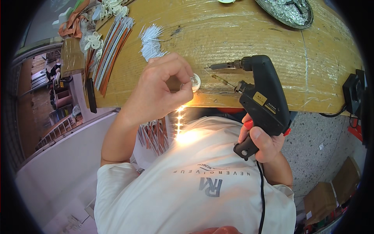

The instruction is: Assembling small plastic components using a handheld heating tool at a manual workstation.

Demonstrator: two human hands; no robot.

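My left hand (165, 80) is closed in a pinch at a small white round piece (197, 82) near the table's front edge. The fingers hide part of that piece. A short row of bright lights (179, 119) shines just below this hand. Wrapped round the handle of a black soldering gun (269, 93), my right hand (265, 145) has a finger at its red trigger. The gun's tip (218, 66) and the thin brass-coloured feed tube (221, 79) point left toward the white piece, apart from it.
White thin sticks or wires (152, 41) lie in a pile beyond my left hand. Orange and grey strips (113, 52) are bundled farther left, near white round parts (93, 41). A metal tray (310, 21) holds silvery scraps at the far right. The gun's black cord (262, 195) hangs down.
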